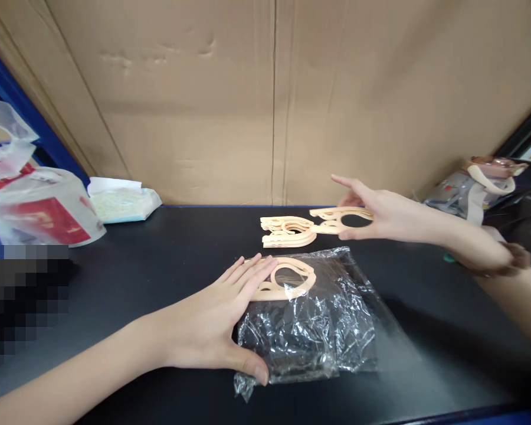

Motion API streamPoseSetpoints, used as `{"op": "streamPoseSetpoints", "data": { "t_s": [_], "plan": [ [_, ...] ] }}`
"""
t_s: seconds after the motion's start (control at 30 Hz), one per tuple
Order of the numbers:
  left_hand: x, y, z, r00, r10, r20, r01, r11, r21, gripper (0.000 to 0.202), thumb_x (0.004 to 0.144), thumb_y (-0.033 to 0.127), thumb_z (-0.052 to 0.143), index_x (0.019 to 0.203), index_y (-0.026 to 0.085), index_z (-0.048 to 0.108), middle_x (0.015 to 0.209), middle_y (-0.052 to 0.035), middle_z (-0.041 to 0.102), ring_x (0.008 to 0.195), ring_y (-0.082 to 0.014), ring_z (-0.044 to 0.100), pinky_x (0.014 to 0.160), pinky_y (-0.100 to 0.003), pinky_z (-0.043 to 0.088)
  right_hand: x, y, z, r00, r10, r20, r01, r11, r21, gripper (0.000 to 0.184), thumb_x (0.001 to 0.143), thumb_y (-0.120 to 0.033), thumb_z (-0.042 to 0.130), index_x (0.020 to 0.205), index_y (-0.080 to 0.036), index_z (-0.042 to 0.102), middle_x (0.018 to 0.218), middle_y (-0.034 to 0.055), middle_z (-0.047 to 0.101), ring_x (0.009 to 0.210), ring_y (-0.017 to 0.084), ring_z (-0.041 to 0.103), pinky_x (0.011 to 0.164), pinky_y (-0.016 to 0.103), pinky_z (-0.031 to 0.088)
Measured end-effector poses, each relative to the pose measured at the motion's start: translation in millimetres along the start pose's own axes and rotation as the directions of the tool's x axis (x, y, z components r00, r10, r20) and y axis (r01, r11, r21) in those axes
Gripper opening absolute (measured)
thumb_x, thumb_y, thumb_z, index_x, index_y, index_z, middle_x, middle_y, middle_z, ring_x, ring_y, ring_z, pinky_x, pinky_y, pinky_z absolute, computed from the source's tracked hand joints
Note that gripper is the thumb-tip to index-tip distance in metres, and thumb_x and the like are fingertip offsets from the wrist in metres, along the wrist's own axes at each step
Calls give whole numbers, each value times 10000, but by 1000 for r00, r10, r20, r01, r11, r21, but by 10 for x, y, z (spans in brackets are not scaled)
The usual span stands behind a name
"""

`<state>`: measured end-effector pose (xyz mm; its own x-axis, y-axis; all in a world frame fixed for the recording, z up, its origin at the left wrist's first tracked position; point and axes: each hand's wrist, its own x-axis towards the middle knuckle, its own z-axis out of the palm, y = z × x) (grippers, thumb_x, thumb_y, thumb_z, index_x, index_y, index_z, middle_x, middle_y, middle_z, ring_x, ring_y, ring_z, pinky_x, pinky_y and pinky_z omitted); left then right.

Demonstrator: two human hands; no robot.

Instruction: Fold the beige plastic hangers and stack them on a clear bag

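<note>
My left hand [216, 319] lies flat with fingers stretched out on the left edge of a clear plastic bag [318, 330] on the black table, fingertips touching a peach plastic folding hanger [292, 278] at the bag's top. My right hand [371, 209] pinches one peach hanger [336, 217] by its ring end, just above the table. That hanger's other end meets a small stack of the same hangers [287, 231] lying behind the bag.
A cardboard wall [265, 100] closes the back of the black table [159, 265]. White bags with red print [39, 206] and a flat white packet [119, 200] lie at the left. More bagged items [478, 183] sit at the right edge.
</note>
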<state>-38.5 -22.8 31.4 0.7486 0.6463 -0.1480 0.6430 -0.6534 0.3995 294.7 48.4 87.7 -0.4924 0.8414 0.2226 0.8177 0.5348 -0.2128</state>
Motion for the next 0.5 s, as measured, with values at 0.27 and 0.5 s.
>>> {"op": "streamPoseSetpoints", "data": {
  "t_s": [0.27, 0.5],
  "plan": [
    [1, -25, 16, 1000, 15, -26, -15, 1000, 1, 1208, 706, 743, 665, 1543, 227, -36, 1615, -117, 12, 1466, -372, -5, 1202, -551, 88, -612, 204, -62, 972, 98, 216, -100, 995, -1, 1132, 678, -346, 779, 1558, -254, 73, 1155, 124, 674, 1012, 333, 655, 821, 385, 544],
    [-2, -30, 17, 1000, 23, -15, -22, 1000, 6, 1224, 699, 751, 664, 1540, 239, -62, 1615, -112, -5, 1466, -375, 0, 1202, -556, 86, -603, -103, 69, 941, 9, 338, -75, 981, 181, 1103, 675, -318, 767, 1547, -341, 92, 1179, 31, 669, 1023, 276, 668, 866, 337, 558]
  ]
}}
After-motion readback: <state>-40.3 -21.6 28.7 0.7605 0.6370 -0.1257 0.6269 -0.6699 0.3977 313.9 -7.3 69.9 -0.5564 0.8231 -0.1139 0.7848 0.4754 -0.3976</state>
